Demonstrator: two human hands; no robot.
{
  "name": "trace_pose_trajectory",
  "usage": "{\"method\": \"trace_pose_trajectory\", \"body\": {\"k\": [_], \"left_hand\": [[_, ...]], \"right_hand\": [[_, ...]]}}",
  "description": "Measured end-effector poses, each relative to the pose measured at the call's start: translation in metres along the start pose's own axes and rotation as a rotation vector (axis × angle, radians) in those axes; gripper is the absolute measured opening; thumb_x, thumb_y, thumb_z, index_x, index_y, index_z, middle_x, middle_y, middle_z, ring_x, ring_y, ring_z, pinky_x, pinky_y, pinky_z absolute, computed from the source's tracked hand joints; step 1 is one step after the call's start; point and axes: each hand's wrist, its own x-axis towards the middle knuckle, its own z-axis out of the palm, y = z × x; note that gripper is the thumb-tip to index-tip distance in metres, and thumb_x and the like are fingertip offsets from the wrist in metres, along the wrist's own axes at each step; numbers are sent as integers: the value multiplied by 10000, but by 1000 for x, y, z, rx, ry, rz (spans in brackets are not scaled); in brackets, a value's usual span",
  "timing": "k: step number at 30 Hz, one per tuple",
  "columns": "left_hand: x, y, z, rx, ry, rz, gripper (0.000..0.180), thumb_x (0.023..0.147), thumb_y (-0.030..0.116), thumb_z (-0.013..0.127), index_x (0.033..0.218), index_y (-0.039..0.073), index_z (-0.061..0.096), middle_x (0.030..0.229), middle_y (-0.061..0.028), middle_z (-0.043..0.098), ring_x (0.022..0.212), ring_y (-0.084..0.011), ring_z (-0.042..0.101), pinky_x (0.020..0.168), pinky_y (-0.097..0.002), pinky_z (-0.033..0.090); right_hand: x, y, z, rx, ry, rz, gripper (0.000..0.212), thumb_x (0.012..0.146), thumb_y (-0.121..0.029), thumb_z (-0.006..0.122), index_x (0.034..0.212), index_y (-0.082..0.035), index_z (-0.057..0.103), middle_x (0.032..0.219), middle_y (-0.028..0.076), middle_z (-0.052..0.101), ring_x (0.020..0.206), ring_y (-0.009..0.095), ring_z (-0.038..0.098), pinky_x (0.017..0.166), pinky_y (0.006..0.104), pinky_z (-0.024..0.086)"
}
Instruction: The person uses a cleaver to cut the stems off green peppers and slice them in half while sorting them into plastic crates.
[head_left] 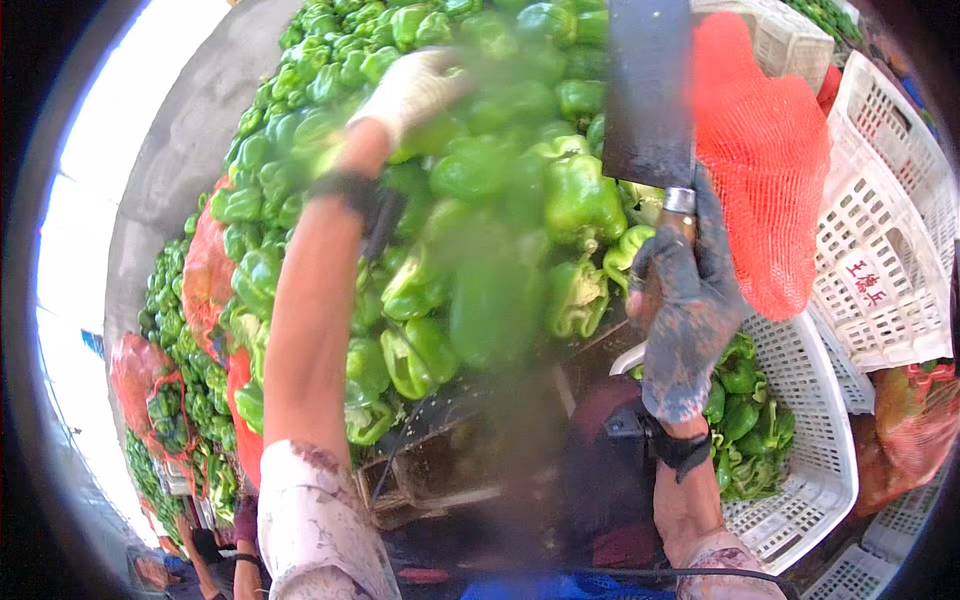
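Observation:
A heap of green bell peppers (585,198) fills the middle, several of them cut open near the front edge. Over the far left part of the heap reaches my left hand (410,92) in a white glove; its fingertips are blurred among the peppers, so I cannot make out a hold. My right hand (690,310), in a dark, stained glove, grips the wooden handle of a cleaver (648,90). The wide blade points away from me, above the right side of the heap. A blurry smear over the centre hides part of the peppers.
A white plastic basket (835,445) with peppers stands below my right wrist. Red mesh netting (765,150) lies beside the cleaver, next to a stack of white crates (880,220). Filled mesh bags (150,380) and another person's arms (245,570) are at the left.

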Motion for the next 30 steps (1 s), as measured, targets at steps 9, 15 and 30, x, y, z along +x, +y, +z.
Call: {"method": "trace_pose_trajectory", "body": {"k": [9, 15, 30], "left_hand": [[76, 10, 100, 850, -475, 40, 625, 786, 191, 699, 1372, 141, 487, 1227, -166, 639, 1149, -340, 613, 958, -480, 485], [58, -23, 64, 522, 3, -11, 520, 751, 210, 745, 1230, 65, 605, 1110, -191, 668, 986, -322, 658, 872, -412, 520], [-393, 50, -75, -871, 638, -431, 540, 750, 277, 580, 1187, -40, 587, 1205, -191, 619, 1110, -310, 604, 967, -379, 492]], "right_hand": [[13, -7, -33, -6, 82, -26, 527, 921, -70, 581, 1430, 4, 464, 967, 89, 627, 540, 81, 484, 438, 216, 376], [5, -19, -38, -145, 39, 30, 515, 936, -95, 579, 1438, -46, 477, 945, 72, 628, 554, 79, 488, 446, 215, 388], [-108, -12, -72, -402, -1002, 200, 498, 906, -117, 647, 1394, -103, 551, 723, -32, 609, 488, 17, 467, 451, 180, 385]]}}
